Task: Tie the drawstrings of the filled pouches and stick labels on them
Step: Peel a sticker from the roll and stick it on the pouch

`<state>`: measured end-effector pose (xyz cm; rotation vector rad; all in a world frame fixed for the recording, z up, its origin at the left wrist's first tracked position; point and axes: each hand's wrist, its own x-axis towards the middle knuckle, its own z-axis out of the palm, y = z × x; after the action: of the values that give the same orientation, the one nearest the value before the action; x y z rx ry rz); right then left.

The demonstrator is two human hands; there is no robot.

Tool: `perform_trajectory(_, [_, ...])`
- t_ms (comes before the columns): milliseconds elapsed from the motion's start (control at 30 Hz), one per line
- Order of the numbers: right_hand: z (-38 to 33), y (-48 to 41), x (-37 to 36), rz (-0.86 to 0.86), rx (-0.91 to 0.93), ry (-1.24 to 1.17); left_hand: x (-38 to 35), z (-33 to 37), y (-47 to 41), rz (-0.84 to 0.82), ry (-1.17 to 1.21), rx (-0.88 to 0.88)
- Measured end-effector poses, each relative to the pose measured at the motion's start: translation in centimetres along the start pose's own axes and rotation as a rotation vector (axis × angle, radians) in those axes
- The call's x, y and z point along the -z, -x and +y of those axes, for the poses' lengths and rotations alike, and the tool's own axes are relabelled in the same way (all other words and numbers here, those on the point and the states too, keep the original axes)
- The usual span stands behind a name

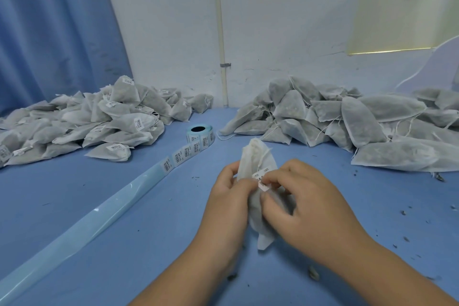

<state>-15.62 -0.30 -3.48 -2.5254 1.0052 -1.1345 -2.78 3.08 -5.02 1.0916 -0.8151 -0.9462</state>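
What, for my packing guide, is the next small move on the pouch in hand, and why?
Probably press the small white barcode label flat onto the white fabric drawstring pouch with the right hand: the left hand grips the pouch, and the label's lower edge looks lifted.

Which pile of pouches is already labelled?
The left pile, beside the blue curtain: its pouches carry barcode stickers. The right pile shows loose strings, no stickers.

Left hand: we grip the pouch, nearer to us than the label roll.
Right hand: we pinch a label onto it.
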Motion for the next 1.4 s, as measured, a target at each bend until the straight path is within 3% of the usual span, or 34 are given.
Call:
perform_trajectory(100, [0.2,0.1,0.0,-0.102,0.090,0.086,0.3,0.0,-0.1,0.054,0.045,0.021])
perform_trajectory(167, [0.4,0.1,-0.2,-0.092,0.070,-0.022,0.4,0.1,-0.1,0.051,0.079,0.034])
perform_trajectory(333, [1.1,-0.6,-0.3,0.067,-0.326,-0.456,0.5,0.2,0.1,-0.038,-0.010,0.012])
perform_trajectory(467, [1.4,-0.7,0.4,-0.147,-0.609,-0.961,0.4,-0.3,0.4,-0.136,-0.080,0.008])
perform_trajectory(667, [2.1,-0.8,0.9,-0.236,-0.800,-1.297,0.6,-1.1,0.3,-0.277,0.046,0.054])
perform_trajectory(867, [1.7,-0.3,0.1,-0.226,-0.722,-1.202,0.6,-0.7,0.1,-0.266,0.221,0.134])
perform_trajectory(1033, [0.7,0.2,-1.0,-0.276,-0.543,-0.864,1.0,-0.6,-0.3,-0.005,0.140,0.143])
perform_trajectory(1167, [-0.2,0.6,-1.9,-0.395,-0.468,-0.853,1.7,-0.4,-1.0,0.177,0.103,0.061])
perform_trajectory(1300, [0.3,0.3,-2.3,-0.288,-0.531,-0.881,1.7,-0.9,-1.3,0.148,-0.090,-0.041])
perform_trajectory(1400, [0.9,0.1,-2.2,-0.226,-0.608,-0.922,1.7,-1.3,-1.6,0.099,-0.052,-0.015])
